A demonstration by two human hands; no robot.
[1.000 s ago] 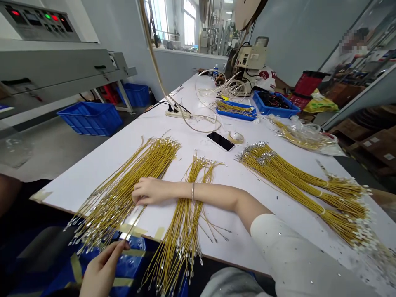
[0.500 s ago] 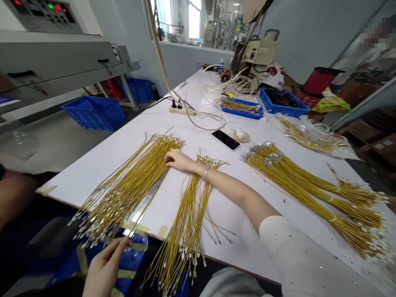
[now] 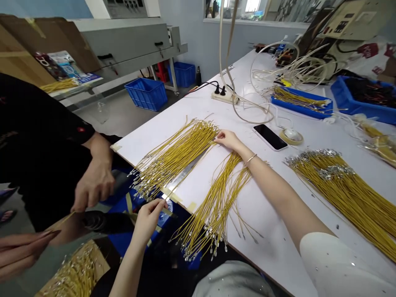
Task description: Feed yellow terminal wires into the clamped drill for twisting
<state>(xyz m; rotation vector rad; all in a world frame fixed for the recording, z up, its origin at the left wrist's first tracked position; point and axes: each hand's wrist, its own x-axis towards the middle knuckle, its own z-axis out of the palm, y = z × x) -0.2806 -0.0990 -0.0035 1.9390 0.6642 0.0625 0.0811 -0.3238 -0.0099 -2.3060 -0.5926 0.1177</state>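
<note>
Just past the table's front edge, my left hand (image 3: 147, 218) pinches the near end of a single yellow wire (image 3: 192, 168). Farther up the table, my right hand (image 3: 228, 139) is closed on the far end, and the wire runs fairly straight between them. A steel ruler (image 3: 182, 173) lies on the table beneath and beside that wire. Left of it spreads a pile of yellow wires (image 3: 182, 148) with metal terminals on their ends. A second bunch of yellow wires (image 3: 218, 200) lies under my right forearm, its near ends hanging over the edge.
At the left, a co-worker's hands (image 3: 94, 185) hold a thin yellow wire above a cardboard box (image 3: 103, 258) of wires. A phone (image 3: 270, 136), a tape roll (image 3: 291, 137), a power strip (image 3: 224, 97) and a blue tray (image 3: 301, 101) stand farther back. Tied wire bundles (image 3: 343, 194) lie right.
My view has swung left, bringing the co-worker's arms and the box of wires into sight. Both my hands keep their hold on the wire ends, in much the same place over the table.
</note>
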